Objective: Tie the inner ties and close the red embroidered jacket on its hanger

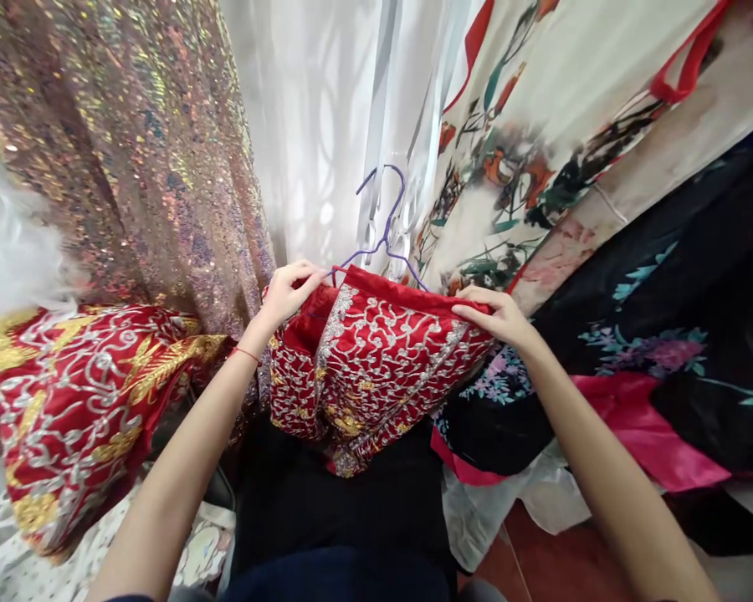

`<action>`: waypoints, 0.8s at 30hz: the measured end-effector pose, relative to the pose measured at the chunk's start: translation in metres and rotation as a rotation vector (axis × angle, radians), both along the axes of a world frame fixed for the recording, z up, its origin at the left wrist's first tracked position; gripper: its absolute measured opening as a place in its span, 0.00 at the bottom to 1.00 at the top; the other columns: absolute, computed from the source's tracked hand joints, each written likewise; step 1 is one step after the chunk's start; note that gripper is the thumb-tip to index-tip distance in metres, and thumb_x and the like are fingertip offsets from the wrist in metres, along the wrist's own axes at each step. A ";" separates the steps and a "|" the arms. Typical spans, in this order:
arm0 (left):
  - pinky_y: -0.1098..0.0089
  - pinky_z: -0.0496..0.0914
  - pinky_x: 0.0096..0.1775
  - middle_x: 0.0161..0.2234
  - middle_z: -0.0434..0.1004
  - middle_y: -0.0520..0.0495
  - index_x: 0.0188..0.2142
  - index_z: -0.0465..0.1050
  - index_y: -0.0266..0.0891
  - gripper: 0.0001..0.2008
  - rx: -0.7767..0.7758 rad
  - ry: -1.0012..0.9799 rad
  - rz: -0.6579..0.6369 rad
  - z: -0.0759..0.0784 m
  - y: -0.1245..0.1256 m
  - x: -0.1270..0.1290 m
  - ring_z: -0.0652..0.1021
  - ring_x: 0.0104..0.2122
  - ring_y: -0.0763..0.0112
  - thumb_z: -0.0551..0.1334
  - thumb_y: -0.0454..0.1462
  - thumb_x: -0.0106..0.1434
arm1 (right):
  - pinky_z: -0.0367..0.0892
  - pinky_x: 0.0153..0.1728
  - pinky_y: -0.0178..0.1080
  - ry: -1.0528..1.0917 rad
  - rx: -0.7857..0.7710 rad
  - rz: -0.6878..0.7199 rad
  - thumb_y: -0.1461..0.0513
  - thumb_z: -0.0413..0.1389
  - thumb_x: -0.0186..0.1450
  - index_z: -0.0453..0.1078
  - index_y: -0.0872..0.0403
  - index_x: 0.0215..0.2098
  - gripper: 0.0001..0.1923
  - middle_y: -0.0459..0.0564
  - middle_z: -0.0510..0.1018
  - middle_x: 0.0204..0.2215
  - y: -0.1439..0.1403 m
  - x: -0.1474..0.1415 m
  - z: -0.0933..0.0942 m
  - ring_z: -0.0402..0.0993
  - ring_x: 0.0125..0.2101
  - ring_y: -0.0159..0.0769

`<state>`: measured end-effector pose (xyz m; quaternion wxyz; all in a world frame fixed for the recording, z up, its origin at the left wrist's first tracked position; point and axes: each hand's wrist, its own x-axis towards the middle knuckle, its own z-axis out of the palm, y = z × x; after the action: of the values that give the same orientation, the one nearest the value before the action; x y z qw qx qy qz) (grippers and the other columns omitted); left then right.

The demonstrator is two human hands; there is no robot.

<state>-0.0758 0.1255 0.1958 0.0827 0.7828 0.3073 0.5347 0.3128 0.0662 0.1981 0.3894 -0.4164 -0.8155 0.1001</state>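
A red garment with silver and gold embroidery (pixel 376 359) hangs folded over a thin purple wire hanger (pixel 386 226) in front of me. My left hand (pixel 289 291) pinches its top edge at the left end, beside the hanger's shoulder. My right hand (pixel 499 316) grips the same top edge at the right end. A thin red string circles my left wrist. The hanger's hook stands up against white cloth behind.
A sequined gold-pink fabric (pixel 131 142) hangs at the left, with a matching red embroidered piece (pixel 81 401) below it. White curtain (pixel 314 125) at the back. Cream floral robe (pixel 540 125) and black floral robe with pink lining (pixel 665 351) at the right. Red floor tile (pixel 540 560) below.
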 end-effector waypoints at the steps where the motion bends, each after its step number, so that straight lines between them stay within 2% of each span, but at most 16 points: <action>1: 0.67 0.69 0.42 0.32 0.78 0.46 0.28 0.78 0.39 0.22 0.054 -0.001 0.010 -0.001 0.003 -0.004 0.76 0.34 0.69 0.55 0.48 0.69 | 0.67 0.37 0.41 0.034 0.032 -0.033 0.46 0.56 0.65 0.68 0.51 0.27 0.19 0.48 0.74 0.29 0.002 -0.002 -0.002 0.71 0.32 0.39; 4: 0.65 0.70 0.43 0.35 0.77 0.44 0.29 0.78 0.40 0.23 0.160 0.077 0.052 -0.004 0.007 -0.018 0.77 0.36 0.66 0.51 0.48 0.70 | 0.67 0.34 0.41 0.084 0.127 -0.132 0.48 0.55 0.67 0.67 0.50 0.27 0.17 0.47 0.72 0.25 0.005 -0.010 -0.006 0.70 0.28 0.39; 9: 0.59 0.69 0.44 0.34 0.78 0.44 0.30 0.76 0.42 0.20 0.268 0.161 0.208 -0.007 0.005 -0.039 0.76 0.36 0.62 0.54 0.50 0.67 | 0.71 0.34 0.43 0.052 0.357 -0.170 0.54 0.56 0.66 0.68 0.48 0.27 0.12 0.50 0.75 0.27 0.019 -0.015 -0.007 0.74 0.28 0.41; 14: 0.60 0.70 0.46 0.39 0.79 0.45 0.34 0.76 0.43 0.13 0.211 0.247 0.181 -0.014 -0.003 -0.046 0.77 0.40 0.62 0.62 0.49 0.64 | 0.70 0.25 0.43 -0.023 0.609 -0.401 0.54 0.56 0.65 0.68 0.47 0.25 0.12 0.53 0.77 0.26 0.040 0.007 -0.013 0.75 0.24 0.42; 17: 0.64 0.71 0.44 0.38 0.79 0.46 0.33 0.74 0.41 0.11 0.134 0.209 0.144 -0.018 -0.005 -0.037 0.78 0.38 0.66 0.62 0.45 0.66 | 0.69 0.24 0.44 -0.106 0.682 -0.512 0.55 0.56 0.64 0.67 0.48 0.20 0.14 0.56 0.78 0.25 0.048 0.019 -0.019 0.75 0.24 0.44; 19: 0.68 0.71 0.37 0.33 0.78 0.48 0.35 0.73 0.41 0.10 0.120 0.067 0.151 -0.017 -0.004 -0.026 0.77 0.32 0.71 0.58 0.43 0.70 | 0.70 0.25 0.45 -0.162 0.713 -0.523 0.57 0.56 0.62 0.66 0.48 0.18 0.15 0.57 0.77 0.24 0.051 0.025 -0.020 0.75 0.25 0.45; 22: 0.71 0.65 0.27 0.25 0.72 0.53 0.35 0.70 0.42 0.11 0.197 -0.184 0.264 -0.005 -0.003 -0.003 0.70 0.23 0.76 0.56 0.44 0.72 | 0.68 0.25 0.45 -0.225 0.779 -0.544 0.59 0.58 0.59 0.64 0.48 0.16 0.14 0.57 0.76 0.23 0.057 0.034 -0.018 0.74 0.24 0.45; 24: 0.71 0.64 0.26 0.24 0.69 0.53 0.34 0.68 0.42 0.13 0.260 -0.214 0.318 0.005 -0.002 0.013 0.68 0.21 0.76 0.55 0.46 0.72 | 0.66 0.24 0.46 -0.202 0.794 -0.612 0.56 0.59 0.58 0.62 0.48 0.16 0.16 0.58 0.75 0.22 0.061 0.041 -0.014 0.72 0.23 0.45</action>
<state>-0.0632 0.1233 0.2006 -0.0719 0.6674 0.3450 0.6560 0.3541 0.1276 0.1843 0.4483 -0.4636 -0.6649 -0.3769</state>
